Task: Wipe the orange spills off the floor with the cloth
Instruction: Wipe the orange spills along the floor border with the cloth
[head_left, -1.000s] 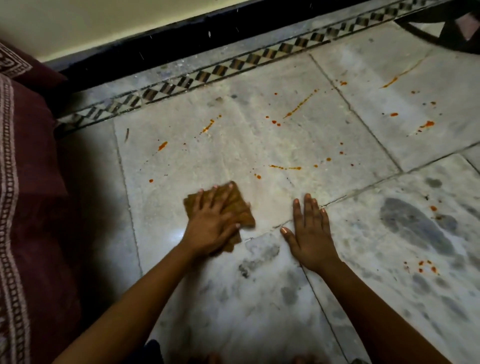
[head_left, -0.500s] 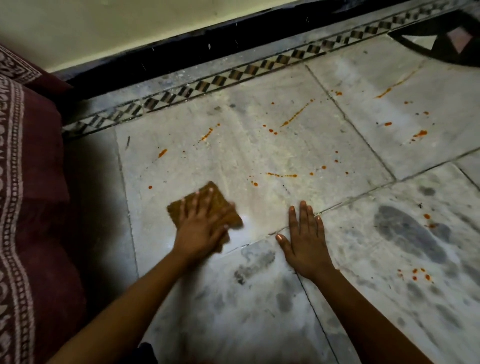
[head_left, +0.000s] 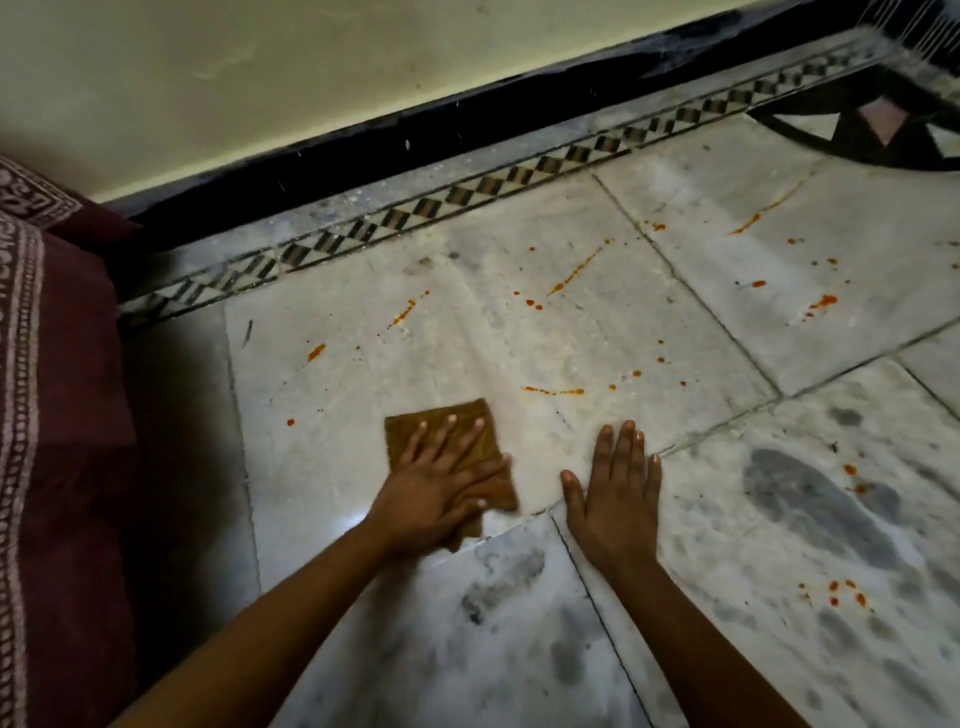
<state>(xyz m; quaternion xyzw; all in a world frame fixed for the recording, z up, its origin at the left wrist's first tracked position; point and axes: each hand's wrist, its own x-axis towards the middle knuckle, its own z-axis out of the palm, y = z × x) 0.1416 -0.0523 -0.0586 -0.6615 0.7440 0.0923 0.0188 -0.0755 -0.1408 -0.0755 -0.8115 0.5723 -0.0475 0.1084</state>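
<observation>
A folded brown cloth (head_left: 410, 426) lies flat on the marble floor (head_left: 467, 338). My left hand (head_left: 441, 488) presses down on it with fingers spread, covering most of it. My right hand (head_left: 618, 493) rests flat on the floor just to the cloth's right, fingers apart and holding nothing. Orange spills dot the tiles beyond the hands: a thin streak (head_left: 553, 391) just ahead, a long streak (head_left: 576, 270) farther off, a drop (head_left: 316, 352) at the left, and a cluster of spots (head_left: 844, 592) at the right.
A maroon patterned fabric (head_left: 52, 415) fills the left edge. A dark skirting and a cream wall (head_left: 311, 78) run along the back, with a checkered floor border (head_left: 467, 200) below. A dark inlay pattern (head_left: 857, 135) sits at the far right.
My left hand has slid the cloth a little to the left and back across the tile. The right hand has stayed planted. The camera has tilted up slightly, showing more wall.
</observation>
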